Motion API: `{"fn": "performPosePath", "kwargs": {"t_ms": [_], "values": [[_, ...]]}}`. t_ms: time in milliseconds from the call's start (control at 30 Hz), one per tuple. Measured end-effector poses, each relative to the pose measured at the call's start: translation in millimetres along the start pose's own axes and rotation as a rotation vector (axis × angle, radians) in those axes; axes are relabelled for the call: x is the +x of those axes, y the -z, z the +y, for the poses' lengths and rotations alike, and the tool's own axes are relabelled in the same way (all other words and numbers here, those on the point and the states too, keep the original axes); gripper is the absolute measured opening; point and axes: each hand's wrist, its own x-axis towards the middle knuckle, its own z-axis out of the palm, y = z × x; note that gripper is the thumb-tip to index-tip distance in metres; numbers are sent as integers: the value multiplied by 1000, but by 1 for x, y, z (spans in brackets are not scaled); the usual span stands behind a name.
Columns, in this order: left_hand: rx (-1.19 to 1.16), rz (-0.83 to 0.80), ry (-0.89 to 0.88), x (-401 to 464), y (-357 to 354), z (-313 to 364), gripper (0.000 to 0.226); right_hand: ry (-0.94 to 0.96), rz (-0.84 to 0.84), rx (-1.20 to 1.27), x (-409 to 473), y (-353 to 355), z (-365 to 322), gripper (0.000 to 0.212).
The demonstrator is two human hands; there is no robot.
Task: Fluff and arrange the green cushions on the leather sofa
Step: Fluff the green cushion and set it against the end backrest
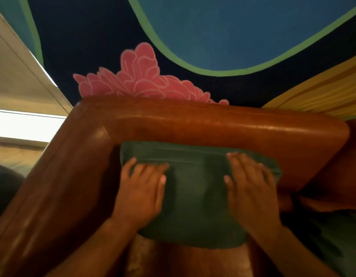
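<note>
A dark green cushion point(195, 196) leans against the backrest of the brown leather sofa point(213, 124), in the corner by the left armrest. My left hand point(141, 190) lies flat on the cushion's left side with its fingers spread. My right hand point(251, 186) presses flat on the right side, fingers reaching toward the top seam. Both hands look blurred. A second green cushion point(332, 236) lies on the seat at the lower right, partly cut off by the frame.
The sofa's left armrest point(53, 186) runs down the left. Behind the backrest is a painted wall with a pink flower point(139, 76). A pale blind and a bright window point(23, 122) are at the far left.
</note>
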Motion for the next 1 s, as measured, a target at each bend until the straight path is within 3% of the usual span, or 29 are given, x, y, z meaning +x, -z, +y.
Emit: {"fn": "performPosePath", "kwargs": {"t_ms": [100,233,467,767,1000], "values": [[-60,-34,-139,-46,-25,36,47,159,9,135,-43,-20,-61,69],[26,-110,-125,-60,-70,45,60,140,-73,25,-53,-68,-85,73],[123,-12,-133,-6,-114,22,61,146,39,-41,2,-108,-69,71],[185,54,-284,-12,-124,-10,68,287,161,-31,-10,-122,-40,65],[178,87,-181,-19,-124,-23,75,295,186,-104,-28,-114,24,67]]}}
